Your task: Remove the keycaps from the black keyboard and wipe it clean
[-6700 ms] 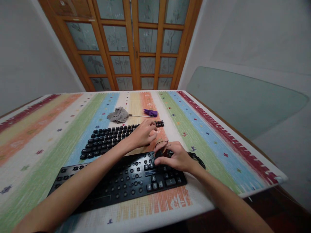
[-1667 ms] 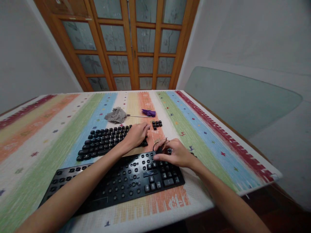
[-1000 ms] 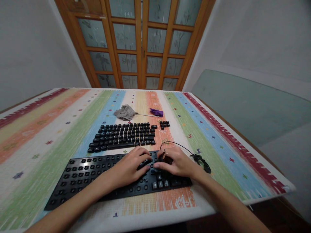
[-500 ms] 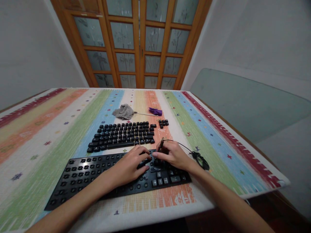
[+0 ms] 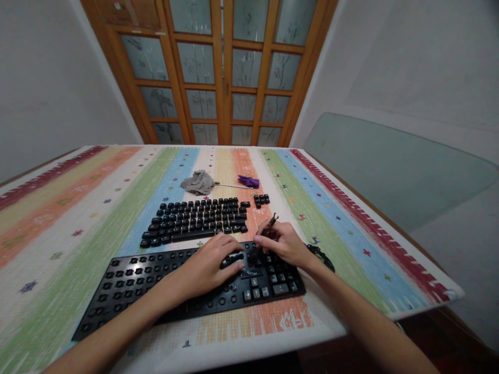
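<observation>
Keyboard (image 5: 228,292), black, lies flat on the near side of the cloth-covered desk (image 5: 339,208), slightly skewed, both hands over it; most of its left and middle shows bare key posts, while key caps sit fitted at the right end. Left hand (image 5: 212,262) rests on the middle of the board, forearm crossing its left part, fingers bent with thumb and forefinger apart around a dark shape, can't tell if they grip it. Right hand (image 5: 284,244) at the upper right of the board, fingers clamped on a small dark tool (image 5: 270,225), its forked end poking up and away from the person. Loose key caps (image 5: 198,217) in keyboard-like rows just beyond the board, a small cluster of caps (image 5: 261,200) to the right of those rows. Farther back: crumpled grey cloth (image 5: 198,182), thin rod (image 5: 236,186) running from it toward a purple bundle (image 5: 248,181). Coiled black cable (image 5: 322,255) right of the right hand. Wooden doors (image 5: 217,62) with glass panes behind, pale green panel (image 5: 390,166) by the right wall
</observation>
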`<state>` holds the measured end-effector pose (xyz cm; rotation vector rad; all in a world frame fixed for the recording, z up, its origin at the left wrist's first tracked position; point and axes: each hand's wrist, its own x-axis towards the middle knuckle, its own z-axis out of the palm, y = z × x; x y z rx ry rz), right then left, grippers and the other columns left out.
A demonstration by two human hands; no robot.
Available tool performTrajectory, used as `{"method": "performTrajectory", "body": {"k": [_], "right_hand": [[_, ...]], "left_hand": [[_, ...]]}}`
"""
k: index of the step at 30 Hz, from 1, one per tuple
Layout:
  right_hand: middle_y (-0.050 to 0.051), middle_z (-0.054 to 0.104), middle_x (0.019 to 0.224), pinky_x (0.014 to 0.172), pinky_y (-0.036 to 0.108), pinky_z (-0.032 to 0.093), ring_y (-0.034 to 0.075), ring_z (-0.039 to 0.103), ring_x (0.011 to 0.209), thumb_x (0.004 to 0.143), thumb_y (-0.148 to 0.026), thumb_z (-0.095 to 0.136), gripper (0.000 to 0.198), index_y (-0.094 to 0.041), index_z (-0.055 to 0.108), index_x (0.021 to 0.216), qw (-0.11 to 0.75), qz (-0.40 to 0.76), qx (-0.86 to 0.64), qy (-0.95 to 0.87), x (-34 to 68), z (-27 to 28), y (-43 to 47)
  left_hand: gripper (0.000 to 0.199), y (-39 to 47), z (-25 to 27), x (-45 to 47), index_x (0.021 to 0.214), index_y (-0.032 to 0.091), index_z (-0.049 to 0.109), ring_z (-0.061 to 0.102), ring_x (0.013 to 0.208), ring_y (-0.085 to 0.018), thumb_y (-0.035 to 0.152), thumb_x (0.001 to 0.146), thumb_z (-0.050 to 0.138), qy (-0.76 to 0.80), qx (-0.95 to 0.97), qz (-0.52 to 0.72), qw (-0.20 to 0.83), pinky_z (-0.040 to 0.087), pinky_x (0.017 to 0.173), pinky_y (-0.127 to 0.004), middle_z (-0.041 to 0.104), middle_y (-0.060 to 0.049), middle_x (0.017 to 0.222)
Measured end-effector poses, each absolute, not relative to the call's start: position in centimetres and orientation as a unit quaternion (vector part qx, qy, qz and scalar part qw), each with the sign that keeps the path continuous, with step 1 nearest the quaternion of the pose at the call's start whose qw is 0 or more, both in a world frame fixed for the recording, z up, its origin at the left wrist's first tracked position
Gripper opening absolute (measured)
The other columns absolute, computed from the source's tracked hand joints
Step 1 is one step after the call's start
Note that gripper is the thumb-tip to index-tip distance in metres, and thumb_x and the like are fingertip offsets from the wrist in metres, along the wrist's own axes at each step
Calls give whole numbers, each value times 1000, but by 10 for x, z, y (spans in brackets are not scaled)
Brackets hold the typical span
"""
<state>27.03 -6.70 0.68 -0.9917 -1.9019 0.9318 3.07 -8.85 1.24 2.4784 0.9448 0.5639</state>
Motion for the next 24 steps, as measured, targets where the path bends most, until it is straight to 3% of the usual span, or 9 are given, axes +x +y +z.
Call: {"method": "performTrajectory", "body": {"k": [7,11,18,21,24], "right_hand": [[2,66,77,57,24,50,11,62,62,89,-43,67,27,-17,66,84,426,357,-344,-756,275,13,-70],[4,69,81,61,25,51,14,65,70,88,-45,67,28,-17,68,87,432,326,-342,-768,277,14,-71],[4,72,82,68,27,52,14,67,74,91,-46,64,30,-17,69,88,428,287,-321,-795,280,17,-72],[4,72,83,71,28,53,14,68,75,92,-45,63,29,-17,69,88,428,267,-323,-801,281,18,-73],[5,73,84,70,28,54,15,68,76,92,-44,64,28,-17,69,88,425,246,-332,-805,282,19,-73]], "left_hand": [[38,-86,20,49,125,23,57,63,112,-23,25,88,69,333,859,256,294,49,99,-42,66,-7,125],[35,-83,23,59,119,21,61,69,96,-20,24,86,71,334,808,276,398,54,88,-36,73,-4,109],[31,-71,18,62,107,16,65,70,89,-19,25,79,75,327,735,291,518,56,81,-32,74,-5,99],[23,-68,20,59,100,15,67,71,90,-19,25,80,75,326,748,302,494,56,82,-32,74,-5,98],[14,-67,24,55,96,18,70,70,89,-19,28,86,71,330,813,290,383,54,85,-32,75,-3,96]]}}
